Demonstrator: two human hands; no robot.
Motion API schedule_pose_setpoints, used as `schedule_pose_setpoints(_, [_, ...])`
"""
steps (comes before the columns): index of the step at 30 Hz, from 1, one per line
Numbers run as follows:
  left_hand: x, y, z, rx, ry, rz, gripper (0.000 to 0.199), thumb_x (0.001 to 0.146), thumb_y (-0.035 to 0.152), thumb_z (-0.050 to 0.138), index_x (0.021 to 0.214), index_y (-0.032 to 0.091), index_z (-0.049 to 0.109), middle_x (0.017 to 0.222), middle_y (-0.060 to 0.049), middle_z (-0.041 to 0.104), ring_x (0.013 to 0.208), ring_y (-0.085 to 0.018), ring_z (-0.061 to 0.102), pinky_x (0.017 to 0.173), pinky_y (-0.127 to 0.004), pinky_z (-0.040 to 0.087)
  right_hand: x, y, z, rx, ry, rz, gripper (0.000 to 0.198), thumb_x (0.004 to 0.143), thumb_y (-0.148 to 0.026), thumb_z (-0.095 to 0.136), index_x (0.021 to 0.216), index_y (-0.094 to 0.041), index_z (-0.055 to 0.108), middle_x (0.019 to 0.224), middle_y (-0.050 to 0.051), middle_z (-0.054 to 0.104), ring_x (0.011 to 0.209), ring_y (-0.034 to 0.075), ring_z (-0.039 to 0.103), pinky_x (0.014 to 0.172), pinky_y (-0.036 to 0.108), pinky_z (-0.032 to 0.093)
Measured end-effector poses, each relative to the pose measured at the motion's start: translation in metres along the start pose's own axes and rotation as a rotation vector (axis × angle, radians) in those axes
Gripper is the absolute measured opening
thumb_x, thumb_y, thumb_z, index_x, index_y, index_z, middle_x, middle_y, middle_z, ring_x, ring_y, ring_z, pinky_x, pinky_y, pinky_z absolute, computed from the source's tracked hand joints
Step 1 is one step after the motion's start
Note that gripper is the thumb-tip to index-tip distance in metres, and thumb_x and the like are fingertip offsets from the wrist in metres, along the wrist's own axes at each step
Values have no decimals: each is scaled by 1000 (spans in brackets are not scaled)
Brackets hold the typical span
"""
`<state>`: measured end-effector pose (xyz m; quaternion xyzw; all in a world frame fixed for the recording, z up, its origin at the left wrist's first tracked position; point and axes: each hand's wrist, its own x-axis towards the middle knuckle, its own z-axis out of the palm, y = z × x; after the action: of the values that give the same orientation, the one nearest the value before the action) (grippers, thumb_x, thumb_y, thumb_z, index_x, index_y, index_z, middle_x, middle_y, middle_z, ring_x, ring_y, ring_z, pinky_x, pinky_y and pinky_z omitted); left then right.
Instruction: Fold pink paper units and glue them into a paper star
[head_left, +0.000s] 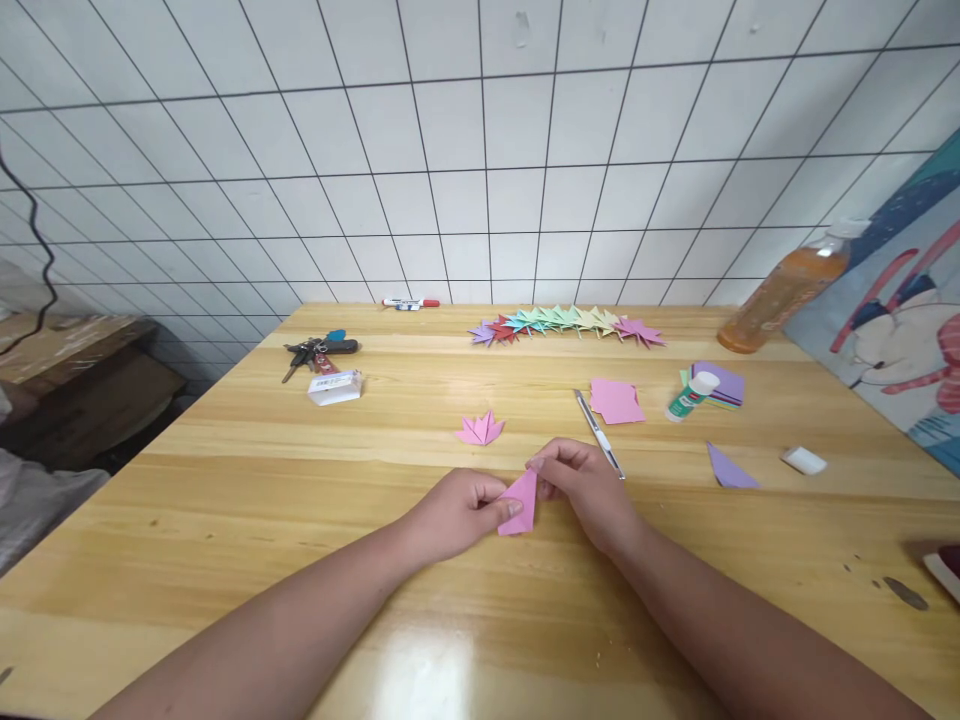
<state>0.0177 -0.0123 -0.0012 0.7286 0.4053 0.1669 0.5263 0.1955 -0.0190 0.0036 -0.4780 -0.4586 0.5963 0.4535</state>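
Between my hands is a folded piece of pink paper [526,503], held just above or on the wooden table [225,560]. My left hand [457,510] pinches its left side, with the thumb lying across the front. At its top corner my right hand [585,485] has thumb and fingertips closed on the paper. Just beyond them lies a pink folded paper piece [481,429] with several points. A white utility knife [599,434] rests near my right hand, beside pink paper squares [616,401].
Along the back stretches a row of coloured folded pieces [562,322]. To the right are a glue stick [691,396], purple paper [727,466], an eraser [804,460] and a leaning bottle [784,290]. Keys [319,350], a small white box [335,387] and a marker [410,304] lie left.
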Motion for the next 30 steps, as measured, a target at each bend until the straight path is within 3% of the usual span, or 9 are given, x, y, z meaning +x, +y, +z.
schedule_pose_setpoints(8, [-1,2,0,-65,29,-7,32,82,36,48,68,13,65,70,-4,66,62,-13,55,60,-21,38,1,1,-5,6,55,-53,23,73,-37,63,65,-15,58,52,-3,53,50,8,48,52,21,41])
schedule_pose_setpoints(13, [0,1,0,-148,117,16,38,82,41,48,63,12,64,66,-5,66,63,-14,58,62,-21,41,-2,-1,0,-22,-64,10,34,72,-42,63,97,-20,58,69,-1,59,59,13,56,52,24,45])
schedule_pose_setpoints(15, [0,1,1,-168,138,43,40,83,41,47,64,11,65,67,-5,66,65,-15,58,64,-22,41,-3,0,4,-136,-132,29,26,70,-39,64,84,-18,61,68,0,60,61,14,56,53,23,44])
schedule_pose_setpoints(19, [0,1,4,-146,203,52,37,82,43,49,68,12,63,66,-3,63,64,-14,55,61,-21,40,-1,2,5,-305,-119,-73,19,74,-34,58,67,-17,60,60,0,59,57,12,53,53,22,42])
schedule_pose_setpoints(23, [-2,-1,5,-130,233,47,29,78,41,55,78,13,62,73,-2,62,65,-13,53,59,-21,38,-2,3,0,-438,-130,-163,17,76,-29,55,66,-17,62,60,0,59,57,12,52,54,22,40])
schedule_pose_setpoints(27, [-1,-1,1,-122,214,45,33,80,40,52,68,11,62,64,-1,58,61,-12,49,58,-21,37,-4,5,0,-515,-138,-210,15,77,-28,55,67,-18,61,62,0,59,56,11,51,50,21,37])
schedule_pose_setpoints(30, [0,1,-2,-197,221,12,35,78,43,53,65,11,61,56,1,53,53,-10,44,53,-21,34,-7,3,0,-409,-168,-219,13,80,-26,52,91,-21,54,67,-1,60,58,12,55,51,21,40])
